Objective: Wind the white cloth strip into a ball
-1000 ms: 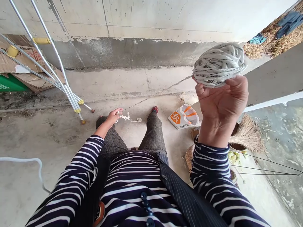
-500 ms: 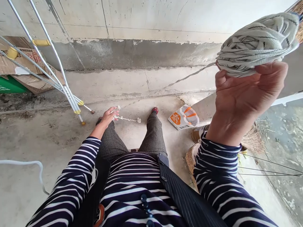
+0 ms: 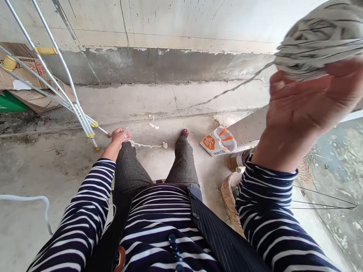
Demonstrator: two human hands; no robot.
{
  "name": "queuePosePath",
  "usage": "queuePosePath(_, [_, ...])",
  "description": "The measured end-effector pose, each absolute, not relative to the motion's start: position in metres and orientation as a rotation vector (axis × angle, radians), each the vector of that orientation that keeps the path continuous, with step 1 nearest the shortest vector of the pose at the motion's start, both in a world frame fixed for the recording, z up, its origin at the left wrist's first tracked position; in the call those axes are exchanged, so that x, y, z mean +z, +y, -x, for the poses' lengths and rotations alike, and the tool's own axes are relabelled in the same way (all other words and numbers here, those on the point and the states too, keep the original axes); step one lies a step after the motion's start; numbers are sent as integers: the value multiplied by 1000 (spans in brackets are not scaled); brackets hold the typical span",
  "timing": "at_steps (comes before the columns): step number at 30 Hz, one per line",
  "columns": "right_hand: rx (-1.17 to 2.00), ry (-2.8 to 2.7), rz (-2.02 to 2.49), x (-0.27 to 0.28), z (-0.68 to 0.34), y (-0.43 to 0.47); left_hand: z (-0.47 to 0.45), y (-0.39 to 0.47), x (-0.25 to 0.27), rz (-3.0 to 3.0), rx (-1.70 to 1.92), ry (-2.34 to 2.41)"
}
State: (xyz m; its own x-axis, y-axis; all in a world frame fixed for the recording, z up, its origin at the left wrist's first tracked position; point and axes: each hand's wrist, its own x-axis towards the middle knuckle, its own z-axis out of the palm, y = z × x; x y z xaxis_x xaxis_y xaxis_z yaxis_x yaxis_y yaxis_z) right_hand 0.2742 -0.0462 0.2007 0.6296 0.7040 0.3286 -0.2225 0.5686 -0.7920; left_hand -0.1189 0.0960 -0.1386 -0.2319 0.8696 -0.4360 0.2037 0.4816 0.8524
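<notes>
Raised at the upper right, my right hand (image 3: 312, 102) is closed around a ball of white cord (image 3: 320, 47) with dark streaks; its top runs out of view. From the ball a twisted grey-white strand (image 3: 235, 88) slopes down to the left and fades from sight against the pale floor. My left hand (image 3: 120, 136) is low, beside my left knee, fingers curled and pressed together; a thin strand seems to pass through them. A white knotted string (image 3: 149, 145) with a frayed tuft at its end extends from just below that hand.
Aluminium crutches (image 3: 72, 87) lean at the left before cardboard boxes (image 3: 31, 79). To the right are a white-and-orange carton (image 3: 219, 141), a jar (image 3: 235, 160) and a woven basket (image 3: 229, 196). White scraps (image 3: 154, 126) show near the wall's foot; a white hose (image 3: 31, 197) lies left.
My right hand has moved up and right with the ball of cord, lengthening the visible strand. My left hand has drawn left and its fingers have closed more. White scraps appear beyond it.
</notes>
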Motion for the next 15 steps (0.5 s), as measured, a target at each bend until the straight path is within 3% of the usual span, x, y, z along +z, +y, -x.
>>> queuePosePath(3, [610, -827, 636, 203, -254, -48, 110, 104, -137, -1099, 730, 1818])
queuePosePath(9, [877, -953, 899, 187, -218, -40, 60, 84, -109, -1524, 624, 1637])
queuePosePath(15, [1034, -1113, 901, 146, -200, -12, -16, 59, -17, -1656, 1060, 992])
